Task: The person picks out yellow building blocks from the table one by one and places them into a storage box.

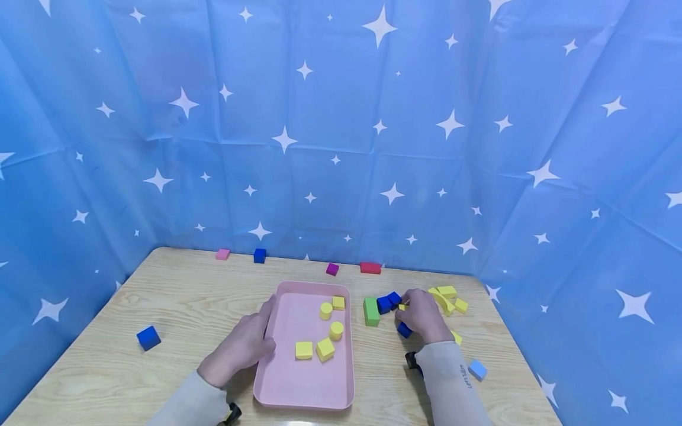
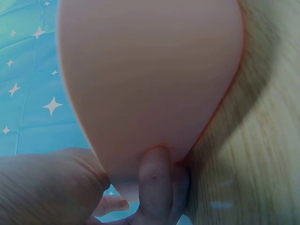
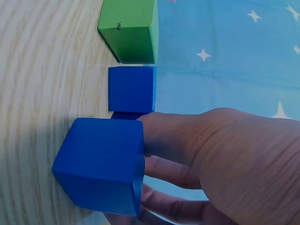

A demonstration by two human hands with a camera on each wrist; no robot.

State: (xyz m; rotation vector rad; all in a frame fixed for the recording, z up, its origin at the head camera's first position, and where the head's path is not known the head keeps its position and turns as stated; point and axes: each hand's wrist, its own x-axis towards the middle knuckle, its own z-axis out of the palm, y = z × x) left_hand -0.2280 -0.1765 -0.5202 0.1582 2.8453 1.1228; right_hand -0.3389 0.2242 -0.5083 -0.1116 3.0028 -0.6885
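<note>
My left hand (image 1: 246,337) grips the left wall of a pink tray (image 1: 305,404), thumb over the rim; in the left wrist view its fingers (image 2: 155,183) press the outer wall (image 2: 154,84). Inside the tray lie several yellow blocks, among them a cylinder (image 1: 336,331) and a cube (image 1: 325,349). To the tray's right, my right hand (image 1: 424,313) reaches down among loose blocks and pinches a small yellow block (image 1: 403,307), mostly hidden by the fingers. A blue cube (image 3: 101,161) stands close by the thumb, and two more blue cubes (image 1: 384,305) sit left of the fingertips.
A green block (image 1: 371,312) stands between tray and right hand. Beyond that hand lie a yellow arch (image 1: 441,302) and other yellow blocks. A light blue block (image 1: 477,370) is near the right sleeve, a blue cube (image 1: 148,338) far left. Pink, blue, purple and red (image 1: 370,268) blocks line the back.
</note>
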